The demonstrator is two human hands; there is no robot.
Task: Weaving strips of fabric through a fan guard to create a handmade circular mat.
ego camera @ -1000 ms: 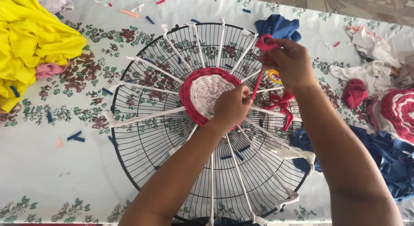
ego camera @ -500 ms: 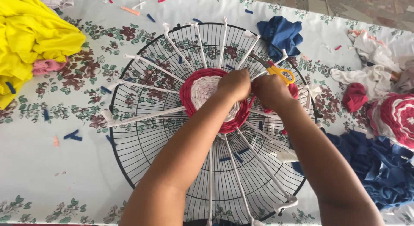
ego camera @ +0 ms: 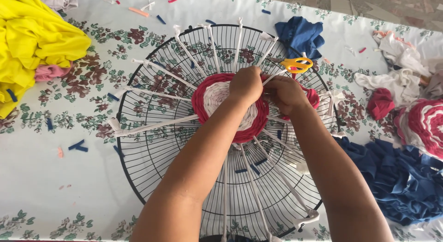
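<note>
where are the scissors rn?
In the head view, the yellow-handled scissors lie on the upper right of the fan grille, just above the right hand and below the blue cloth.

One black wire fan guard [ego camera: 152, 168] lies on the table, with one round red-and-white woven piece [ego camera: 217, 96] at its centre. One pair of yellow-handled scissors [ego camera: 295, 65] lies far right on it. Two hands work there: left hand [ego camera: 246, 85], right hand [ego camera: 287, 94].
</note>
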